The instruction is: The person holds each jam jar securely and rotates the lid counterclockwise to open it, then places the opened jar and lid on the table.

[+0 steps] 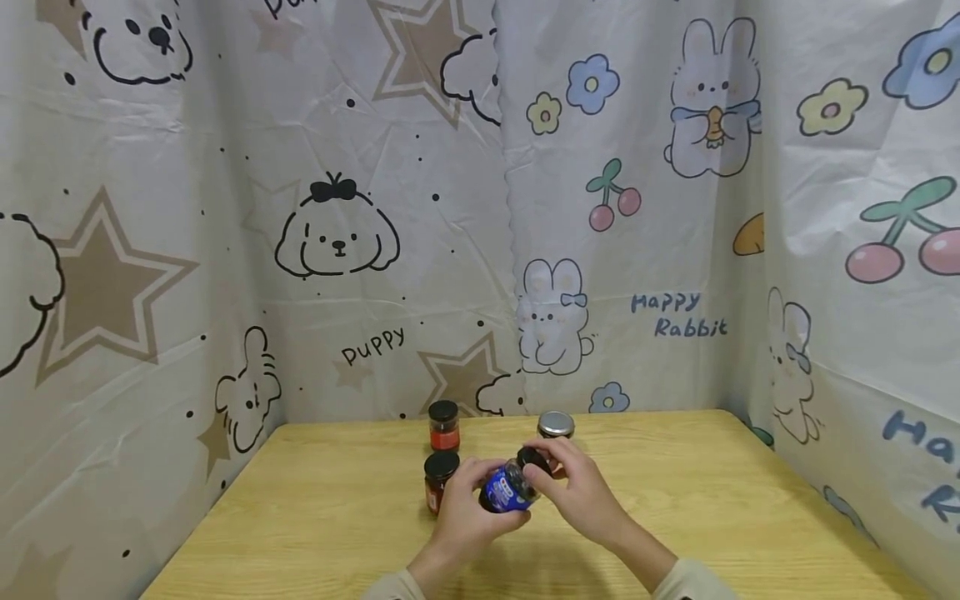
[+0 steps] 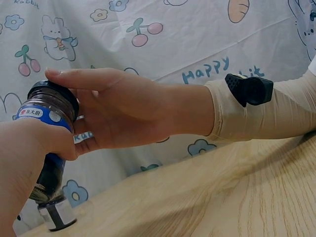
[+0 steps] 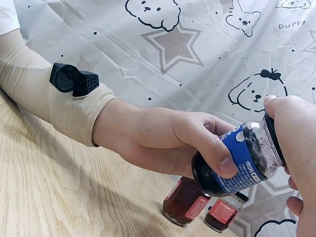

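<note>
A glass jar with a blue label is held tilted above the table, its dark contents showing through the glass. My left hand grips the jar's body, with the thumb across the label in the right wrist view. At its mouth sits a black lid, which my right hand holds by the rim between thumb and fingers. The left wrist view shows the lid against the threaded neck, the right thumb laid over its top edge.
Just left of my left hand stands a black-lidded jar of dark red contents. Behind it is a red-labelled jar. A silver-lidded jar stands beyond my right hand. Patterned curtains surround the wooden table.
</note>
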Demonstrator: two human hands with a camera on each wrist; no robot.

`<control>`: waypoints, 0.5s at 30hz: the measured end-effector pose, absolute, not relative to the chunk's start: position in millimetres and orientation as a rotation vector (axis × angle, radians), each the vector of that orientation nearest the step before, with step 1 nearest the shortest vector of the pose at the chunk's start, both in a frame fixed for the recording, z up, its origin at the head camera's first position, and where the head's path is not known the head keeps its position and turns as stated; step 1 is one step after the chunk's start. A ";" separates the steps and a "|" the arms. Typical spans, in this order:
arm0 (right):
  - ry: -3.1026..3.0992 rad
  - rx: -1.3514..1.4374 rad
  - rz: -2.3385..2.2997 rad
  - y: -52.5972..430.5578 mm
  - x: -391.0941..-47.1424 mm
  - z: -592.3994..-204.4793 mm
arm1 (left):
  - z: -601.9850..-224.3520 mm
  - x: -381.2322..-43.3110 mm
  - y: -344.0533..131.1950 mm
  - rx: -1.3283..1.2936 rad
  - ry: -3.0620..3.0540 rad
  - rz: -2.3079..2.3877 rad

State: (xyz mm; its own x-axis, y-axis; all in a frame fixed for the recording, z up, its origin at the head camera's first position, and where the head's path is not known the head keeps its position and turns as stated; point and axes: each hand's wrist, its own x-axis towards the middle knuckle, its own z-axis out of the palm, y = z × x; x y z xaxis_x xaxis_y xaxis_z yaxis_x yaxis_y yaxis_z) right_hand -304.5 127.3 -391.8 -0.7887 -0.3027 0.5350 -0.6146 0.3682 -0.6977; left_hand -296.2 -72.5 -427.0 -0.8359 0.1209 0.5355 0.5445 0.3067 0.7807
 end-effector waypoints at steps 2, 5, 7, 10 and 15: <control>-2.316 0.818 1.377 127.4 -304.9 -390.8 | -426.8 -297.4 -72.9 -0.589 -2.201 -1.537; -2.314 0.825 1.350 127.2 -306.4 -390.6 | -426.0 -299.2 -73.3 -0.574 -2.190 -1.523; -2.305 0.833 1.322 126.9 -307.6 -391.3 | -425.8 -300.4 -73.4 -0.547 -2.189 -1.509; -2.297 0.832 1.293 126.4 -309.4 -393.9 | -426.3 -301.4 -73.4 -0.501 -2.198 -1.493; -2.299 0.808 1.301 127.2 -309.4 -398.0 | -427.8 -300.9 -73.1 -0.467 -2.210 -1.487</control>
State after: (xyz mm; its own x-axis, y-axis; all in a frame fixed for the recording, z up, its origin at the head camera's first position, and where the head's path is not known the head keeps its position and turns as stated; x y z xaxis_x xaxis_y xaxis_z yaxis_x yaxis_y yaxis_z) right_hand -309.4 127.2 -398.0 -0.7637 -0.2955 0.5739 -0.6442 0.4071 -0.6476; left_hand -300.9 -73.1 -427.8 -0.8492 0.0362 0.5269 0.5016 0.3672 0.7833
